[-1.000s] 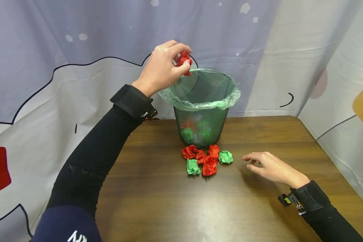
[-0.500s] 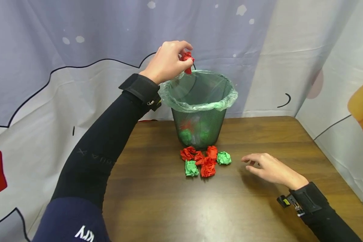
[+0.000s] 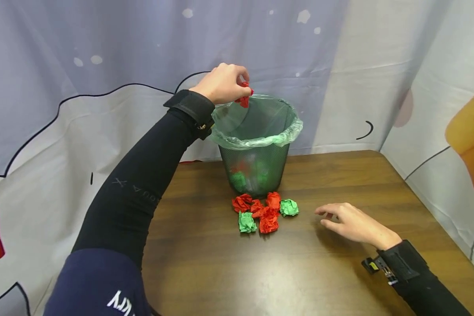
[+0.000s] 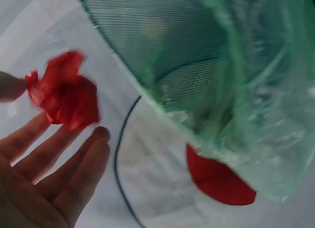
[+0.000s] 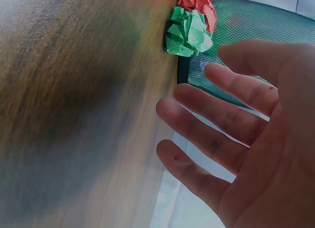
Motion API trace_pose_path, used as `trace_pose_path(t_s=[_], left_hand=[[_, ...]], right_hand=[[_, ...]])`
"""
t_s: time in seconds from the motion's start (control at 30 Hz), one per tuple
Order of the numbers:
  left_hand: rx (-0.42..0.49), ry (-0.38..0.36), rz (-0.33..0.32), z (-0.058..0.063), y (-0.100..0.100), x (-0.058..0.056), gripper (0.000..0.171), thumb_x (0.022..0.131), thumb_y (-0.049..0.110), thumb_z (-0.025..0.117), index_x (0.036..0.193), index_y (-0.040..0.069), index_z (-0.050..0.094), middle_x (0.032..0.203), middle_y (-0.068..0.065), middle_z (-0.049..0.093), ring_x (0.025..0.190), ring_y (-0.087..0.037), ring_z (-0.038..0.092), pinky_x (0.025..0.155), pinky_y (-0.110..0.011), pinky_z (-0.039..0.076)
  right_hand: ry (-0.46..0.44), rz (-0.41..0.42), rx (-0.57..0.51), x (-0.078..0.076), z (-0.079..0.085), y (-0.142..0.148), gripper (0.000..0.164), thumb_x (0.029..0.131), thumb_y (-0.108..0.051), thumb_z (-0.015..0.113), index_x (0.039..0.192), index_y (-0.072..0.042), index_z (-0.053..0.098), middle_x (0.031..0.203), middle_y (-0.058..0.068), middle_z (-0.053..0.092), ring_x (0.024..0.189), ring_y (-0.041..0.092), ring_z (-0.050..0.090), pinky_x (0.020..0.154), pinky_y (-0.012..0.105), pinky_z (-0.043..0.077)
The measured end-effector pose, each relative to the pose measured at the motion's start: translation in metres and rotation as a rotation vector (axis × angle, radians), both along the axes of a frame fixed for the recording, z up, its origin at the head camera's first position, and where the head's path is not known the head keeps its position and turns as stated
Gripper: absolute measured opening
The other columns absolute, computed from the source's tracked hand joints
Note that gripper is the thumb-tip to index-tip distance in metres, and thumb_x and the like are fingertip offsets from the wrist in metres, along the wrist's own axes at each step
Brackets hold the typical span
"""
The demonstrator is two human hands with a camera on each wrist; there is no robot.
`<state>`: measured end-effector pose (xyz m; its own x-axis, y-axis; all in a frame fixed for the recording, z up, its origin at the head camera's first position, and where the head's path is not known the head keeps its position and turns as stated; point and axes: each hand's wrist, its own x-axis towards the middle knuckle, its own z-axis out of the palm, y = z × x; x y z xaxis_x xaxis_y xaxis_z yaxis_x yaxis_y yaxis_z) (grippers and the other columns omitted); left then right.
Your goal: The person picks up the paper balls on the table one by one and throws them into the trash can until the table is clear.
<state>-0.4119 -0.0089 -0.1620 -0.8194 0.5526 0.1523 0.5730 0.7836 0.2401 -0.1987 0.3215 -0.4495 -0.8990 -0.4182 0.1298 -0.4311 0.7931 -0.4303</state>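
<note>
My left hand (image 3: 223,83) holds a red crumpled paper ball (image 3: 243,97) at the left rim of the mesh wastebasket (image 3: 256,162). In the left wrist view the same red paper ball (image 4: 69,92) sits between the thumb tip and the fingers, somewhat blurred. A green plastic liner (image 3: 256,140) hangs over the basket's rim. Through the mesh, red and green paper shows dimly inside. My right hand (image 3: 355,224) hovers over the table, holding nothing, its fingers relaxed and slightly bent. Nearest to it lies a green crumpled paper ball (image 3: 289,207).
Several red crumpled paper balls (image 3: 269,219) and another green paper ball (image 3: 246,222) lie clustered at the basket's foot. The wooden table (image 3: 229,272) ends at a patterned curtain (image 3: 347,87) behind and to the right.
My left hand has moved a little right and lower with the red paper ball, closer to the liner. The head view has shifted slightly. My right hand stays almost in place.
</note>
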Motion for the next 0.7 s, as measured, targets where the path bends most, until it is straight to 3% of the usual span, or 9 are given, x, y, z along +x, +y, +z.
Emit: trace_pose_path(t_s=[0.13,0.33,0.7], left_hand=[[-0.069,0.006,0.009,-0.011,-0.008,-0.004,0.050,0.093,0.035,0.054,0.139,0.017,0.056,0.125,-0.001,0.070,0.114,-0.016,0.063,0.097,-0.036,0.047],[-0.053,0.072,0.007,-0.022,-0.022,-0.002,0.043,0.094,0.034,0.052,0.132,0.018,0.062,0.119,-0.001,0.072,0.111,-0.017,0.064,0.098,-0.041,0.047],[0.018,0.159,0.009,-0.040,-0.055,0.023,0.029,0.094,0.029,0.050,0.114,0.020,0.070,0.104,0.002,0.071,0.093,-0.016,0.063,0.086,-0.043,0.048]], right_hand=[[-0.008,0.014,-0.005,-0.005,0.000,-0.005,0.029,0.097,-0.016,0.066,0.124,-0.009,0.069,0.114,0.002,0.073,0.094,0.007,0.066,0.080,0.038,0.056],[-0.024,0.027,-0.009,-0.009,-0.001,-0.010,0.029,0.097,-0.017,0.065,0.125,-0.009,0.069,0.116,0.003,0.073,0.095,0.008,0.066,0.080,0.038,0.056],[0.002,0.043,-0.022,-0.018,0.000,-0.016,0.030,0.095,-0.014,0.067,0.124,-0.006,0.069,0.116,0.006,0.073,0.093,0.008,0.067,0.081,0.039,0.056]])
